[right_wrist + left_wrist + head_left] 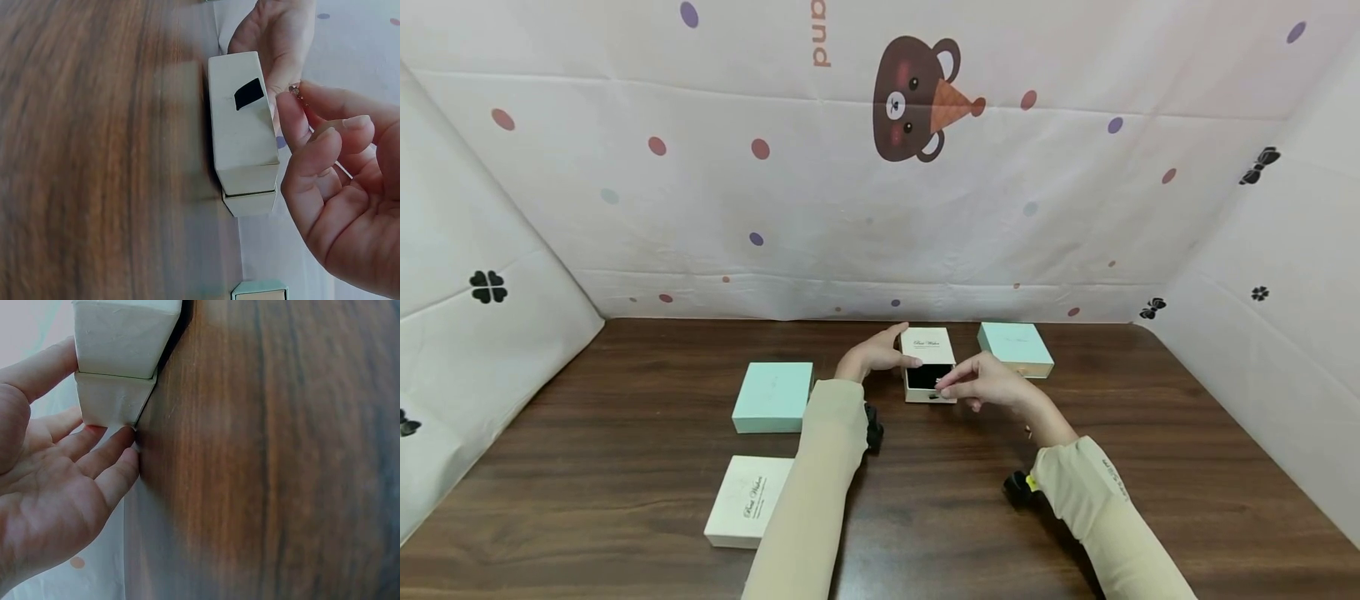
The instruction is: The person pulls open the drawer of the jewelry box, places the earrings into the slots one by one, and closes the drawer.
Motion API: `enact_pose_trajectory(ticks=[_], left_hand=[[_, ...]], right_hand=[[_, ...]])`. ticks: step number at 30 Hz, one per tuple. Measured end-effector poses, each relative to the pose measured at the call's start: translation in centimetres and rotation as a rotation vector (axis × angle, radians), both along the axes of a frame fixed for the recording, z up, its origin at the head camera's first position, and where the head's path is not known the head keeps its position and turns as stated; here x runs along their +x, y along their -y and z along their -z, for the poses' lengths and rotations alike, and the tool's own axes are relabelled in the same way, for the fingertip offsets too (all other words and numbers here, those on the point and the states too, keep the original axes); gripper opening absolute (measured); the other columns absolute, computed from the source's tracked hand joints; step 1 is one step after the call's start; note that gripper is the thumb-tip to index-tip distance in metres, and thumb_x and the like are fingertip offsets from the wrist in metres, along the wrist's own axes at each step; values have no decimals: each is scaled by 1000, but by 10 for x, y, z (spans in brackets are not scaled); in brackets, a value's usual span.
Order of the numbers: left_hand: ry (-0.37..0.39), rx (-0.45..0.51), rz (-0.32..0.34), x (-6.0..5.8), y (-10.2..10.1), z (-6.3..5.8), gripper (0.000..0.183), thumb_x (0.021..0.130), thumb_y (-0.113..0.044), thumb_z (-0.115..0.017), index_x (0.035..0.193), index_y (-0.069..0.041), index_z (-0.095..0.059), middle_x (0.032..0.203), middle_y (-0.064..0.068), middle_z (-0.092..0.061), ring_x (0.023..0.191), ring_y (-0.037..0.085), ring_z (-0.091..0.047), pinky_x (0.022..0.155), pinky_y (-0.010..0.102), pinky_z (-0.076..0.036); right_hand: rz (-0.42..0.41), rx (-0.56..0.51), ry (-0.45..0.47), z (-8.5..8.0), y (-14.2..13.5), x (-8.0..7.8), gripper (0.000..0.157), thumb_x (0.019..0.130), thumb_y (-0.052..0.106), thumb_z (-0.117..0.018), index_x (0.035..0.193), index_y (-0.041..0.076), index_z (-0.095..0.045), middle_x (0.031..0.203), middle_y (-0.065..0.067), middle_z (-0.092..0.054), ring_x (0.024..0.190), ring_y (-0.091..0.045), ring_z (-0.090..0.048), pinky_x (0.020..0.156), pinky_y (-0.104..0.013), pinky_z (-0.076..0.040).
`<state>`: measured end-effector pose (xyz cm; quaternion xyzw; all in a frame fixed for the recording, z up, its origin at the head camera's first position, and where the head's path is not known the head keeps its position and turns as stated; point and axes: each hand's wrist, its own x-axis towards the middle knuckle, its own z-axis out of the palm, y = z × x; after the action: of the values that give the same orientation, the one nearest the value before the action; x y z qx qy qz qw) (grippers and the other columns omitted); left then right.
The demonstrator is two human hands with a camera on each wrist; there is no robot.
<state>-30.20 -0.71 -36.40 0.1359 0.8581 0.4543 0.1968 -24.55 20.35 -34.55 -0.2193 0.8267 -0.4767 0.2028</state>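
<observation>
A small white drawer box (927, 343) with dark print on its lid stands at the back of the table. Its drawer is pulled out toward the front, showing a black lining (925, 375). My left hand (880, 354) holds the box from its left side, thumb by the drawer, fingers against the sleeve. Between thumb and forefinger, my right hand (988, 382) pinches a tiny gold-coloured piece of jewellery (295, 92) over the drawer front. Its exact kind is too small to tell. A black ribbon tab (249, 94) shows on the drawer front.
One mint box (1015, 346) lies at the back right, another mint box (773, 396) left of the left forearm. Nearer, a white printed box (748, 500) is partly covered by the left sleeve. A tiny gold-coloured thing (1027, 431) shows by the right wrist. Cloth walls surround the table.
</observation>
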Motion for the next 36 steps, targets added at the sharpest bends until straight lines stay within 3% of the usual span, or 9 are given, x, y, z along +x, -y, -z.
enact_pose_trajectory(ticks=[8,15,21,27,36], left_hand=[[7,10,4,2,1,-1,80,85,-24,-65,147,-15,-15,152,5,-13,138,24,-14,107,46,-22],[6,9,7,0,1,-1,81,85,-25,-65,147,-15,-15,152,6,-13,138,24,-14,107,46,-21],[0,-1,5,0,0,-1,80,85,-25,-65,147,-15,-15,152,5,-15,138,23,-15,107,45,-22],[11,6,10,-1,-2,0,81,85,-25,-65,148,-16,-14,152,5,-13,138,23,-14,107,45,-21],[8,-3,-4,-1,0,0,80,85,-25,-65,147,-17,-15,152,4,-15,138,23,-15,107,45,-21]], right_hand=[[26,-22,-21,0,0,0,25,87,5,-60,105,-12,-63,74,-11,-66,43,-8,-41,49,-26,-44],[128,-41,13,2,3,-3,28,86,7,-63,106,-12,-62,86,-7,-69,47,-7,-49,54,-25,-49],[165,-29,-37,2,6,-8,28,85,7,-63,106,-11,-63,86,-11,-69,49,-8,-50,57,-33,-51],[206,9,-53,0,9,-11,28,85,13,-64,106,-6,-65,81,-14,-66,47,-11,-49,53,-33,-49],[146,-88,-28,3,10,-11,29,85,5,-61,109,-11,-61,75,-14,-67,40,-8,-40,46,-26,-41]])
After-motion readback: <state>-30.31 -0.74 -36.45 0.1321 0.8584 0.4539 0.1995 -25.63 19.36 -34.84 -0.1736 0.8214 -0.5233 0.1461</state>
